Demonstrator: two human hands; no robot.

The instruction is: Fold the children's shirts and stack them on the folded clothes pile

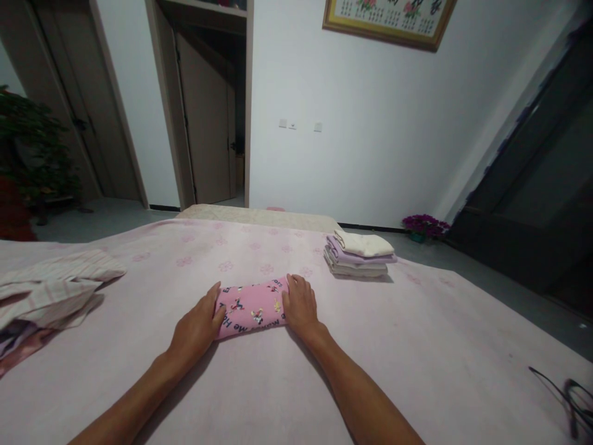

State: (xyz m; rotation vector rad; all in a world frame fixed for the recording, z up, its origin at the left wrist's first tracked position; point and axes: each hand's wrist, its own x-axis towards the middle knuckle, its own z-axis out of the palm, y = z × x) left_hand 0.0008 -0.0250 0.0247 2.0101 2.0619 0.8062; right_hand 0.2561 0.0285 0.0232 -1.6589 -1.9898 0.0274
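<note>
A folded pink garment [254,306] with cartoon figures and dark lettering lies in front of me on a pale pink floral sheet [398,371]. My left hand [197,321] grips its left end, thumb on top and fingers along the far edge. At the opposite end, my right hand [300,306] is closed over the fabric, its fingertips near the far corner. Whether the garment is slightly lifted or resting flat I cannot tell. Beyond it to the right sits a neat stack of folded clothes [356,254], cream on top, then lilac and grey.
Crumpled striped clothes [55,284] are heaped at the left edge. A black cable [572,398] lies at the lower right. Past the far edge stand a white wall [361,154], a partly open door [208,123], a leafy plant [34,148] and purple flowers [425,225].
</note>
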